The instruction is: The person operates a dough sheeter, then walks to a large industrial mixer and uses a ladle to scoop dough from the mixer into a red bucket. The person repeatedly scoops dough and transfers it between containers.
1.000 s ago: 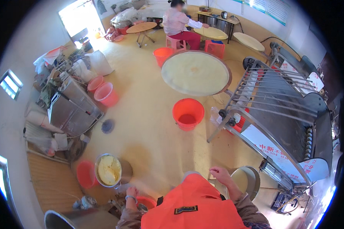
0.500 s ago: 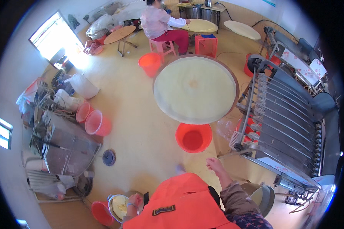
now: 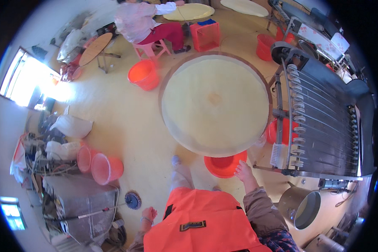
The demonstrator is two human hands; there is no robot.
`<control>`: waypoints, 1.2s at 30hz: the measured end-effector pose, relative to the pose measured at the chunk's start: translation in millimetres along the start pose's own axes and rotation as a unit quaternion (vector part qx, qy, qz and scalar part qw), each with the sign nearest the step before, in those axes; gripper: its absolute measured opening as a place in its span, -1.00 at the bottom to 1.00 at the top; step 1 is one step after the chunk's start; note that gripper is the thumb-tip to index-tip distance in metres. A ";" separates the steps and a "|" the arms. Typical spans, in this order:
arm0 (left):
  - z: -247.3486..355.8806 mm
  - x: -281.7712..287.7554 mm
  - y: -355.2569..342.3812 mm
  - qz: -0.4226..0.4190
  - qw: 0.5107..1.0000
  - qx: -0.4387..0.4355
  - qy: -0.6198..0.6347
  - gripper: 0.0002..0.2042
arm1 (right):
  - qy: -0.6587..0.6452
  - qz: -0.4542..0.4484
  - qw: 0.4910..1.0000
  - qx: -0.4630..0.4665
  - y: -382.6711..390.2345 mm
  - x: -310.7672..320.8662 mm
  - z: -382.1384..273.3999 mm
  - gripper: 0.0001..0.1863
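My right hand (image 3: 244,173) is raised in front of my body with its fingers loosely bent and apart, holding nothing I can see. It appears over the right edge of a red basin (image 3: 225,166), which stands partly under a large round board. A thin pale yellow sheet (image 3: 214,105) covers most of that board (image 3: 268,80), leaving a brown rim. My left hand (image 3: 148,213) hangs low at my left side, fingers loosely apart and nothing visible in them. I wear an orange apron (image 3: 197,224).
At the right stands a metal rack machine (image 3: 323,122), with a large metal pot (image 3: 300,206) nearer me. A person (image 3: 143,25) sits on a pink stool (image 3: 150,49) beyond the board. An orange bucket (image 3: 143,74), pink buckets (image 3: 107,169) and a white sack (image 3: 72,126) stand leftward.
I have stepped forward, so the round board looks closer. My view has turned right. My left hand has moved away from the bowl of yellow stuff, which is out of view now.
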State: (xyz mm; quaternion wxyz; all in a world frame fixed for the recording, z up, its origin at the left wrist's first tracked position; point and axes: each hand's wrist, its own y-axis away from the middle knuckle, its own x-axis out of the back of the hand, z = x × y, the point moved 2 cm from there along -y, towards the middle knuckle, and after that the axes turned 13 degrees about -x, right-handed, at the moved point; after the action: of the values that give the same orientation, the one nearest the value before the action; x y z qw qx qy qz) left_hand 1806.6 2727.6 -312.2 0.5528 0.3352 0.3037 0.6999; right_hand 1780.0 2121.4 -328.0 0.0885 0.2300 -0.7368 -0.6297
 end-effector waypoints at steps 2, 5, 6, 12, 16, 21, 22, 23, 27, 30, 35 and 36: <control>67.3 -23.3 -56.6 -0.031 0.999 -0.045 0.004 -0.92 | -0.038 -0.002 0.999 -0.002 -14.4 -19.5 -0.1 -0.16; 174.1 -61.3 -136.8 -0.157 0.979 -0.077 -0.103 -0.89 | -0.111 0.051 0.992 -0.001 -27.2 -52.6 12.8 -0.17; 202.2 -78.3 -158.0 -0.171 0.961 -0.095 -0.195 -0.86 | -0.137 0.052 0.989 -0.001 -28.8 -60.4 15.4 -0.18; 309.2 -198.4 -204.3 -0.232 0.943 -0.088 -0.223 -0.74 | -0.271 0.073 0.960 0.015 -45.3 -110.7 22.4 -0.33; 318.7 -270.7 -206.9 -0.273 0.935 -0.044 -0.219 -0.71 | -0.327 0.065 0.942 0.044 -47.5 -124.8 17.7 -0.53; 307.6 -323.5 -210.6 -0.268 0.944 -0.010 -0.191 -0.65 | -0.370 0.044 0.924 0.086 -42.8 -136.4 6.4 -0.72; 305.2 -330.1 -210.8 -0.261 0.948 -0.005 -0.181 -0.63 | -0.366 0.019 0.924 0.110 -40.8 -139.6 3.4 -0.73; 303.6 -335.4 -210.1 -0.254 0.952 -0.001 -0.171 -0.62 | -0.366 0.002 0.921 0.131 -37.8 -143.0 0.8 -0.75; 299.3 -355.5 -208.0 -0.214 0.967 0.028 -0.135 -0.60 | -0.357 0.098 0.917 0.148 -23.2 -150.9 -11.9 -0.77; 298.5 -365.5 -205.9 -0.202 0.971 0.052 -0.113 -0.62 | -0.323 0.151 0.919 0.168 -2.3 -156.4 -22.1 -0.78; 305.4 -377.6 -204.8 -0.218 0.974 0.066 0.010 -0.69 | -0.292 0.121 0.924 0.217 42.9 -166.4 -38.1 -0.79; 306.6 -379.4 -205.8 -0.216 0.974 0.060 0.019 -0.70 | -0.299 0.128 0.918 0.226 48.5 -167.4 -40.6 -0.81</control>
State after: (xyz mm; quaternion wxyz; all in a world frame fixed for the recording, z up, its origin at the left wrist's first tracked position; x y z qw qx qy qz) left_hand 2233.1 2415.6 -345.4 0.6641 0.2808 0.4210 0.5504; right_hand 1933.1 2165.6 -246.6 -0.1106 -0.0512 -0.8747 -0.4692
